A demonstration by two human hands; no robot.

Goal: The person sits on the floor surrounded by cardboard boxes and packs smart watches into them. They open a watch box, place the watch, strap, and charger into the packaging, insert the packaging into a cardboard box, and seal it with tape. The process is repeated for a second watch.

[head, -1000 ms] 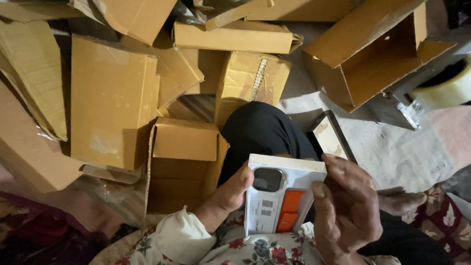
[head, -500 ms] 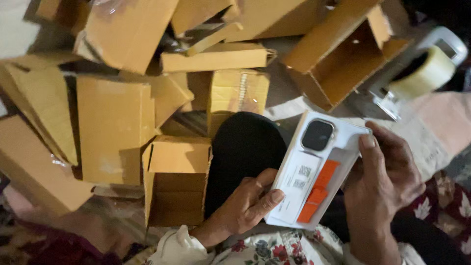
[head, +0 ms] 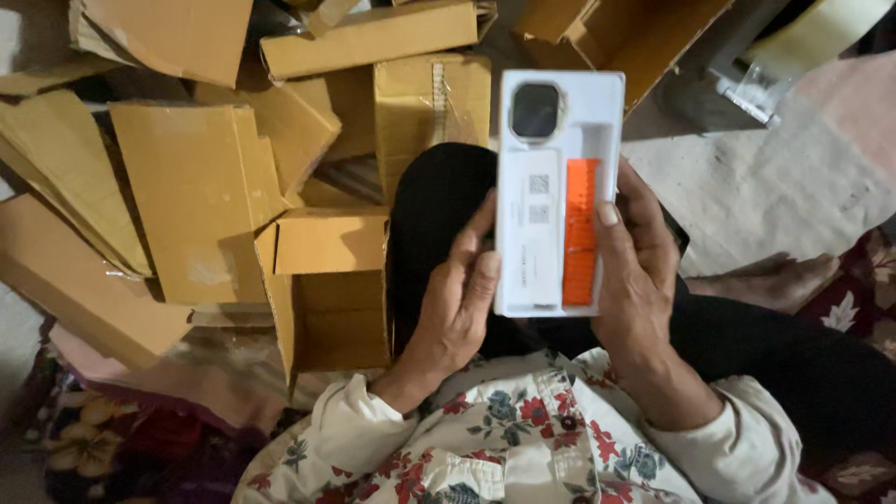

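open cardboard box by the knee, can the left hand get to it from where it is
Probably yes: the open cardboard box sits just beside the left hand with nothing between, though that hand now helps hold the white tray.

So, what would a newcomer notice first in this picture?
First, the white tray at centre, held up by both hands: left hand on its left edge, right hand on its right. It holds a dark watch at the top and an orange strap below. To the left lies a heap of brown boxes, one open box beside the knee.
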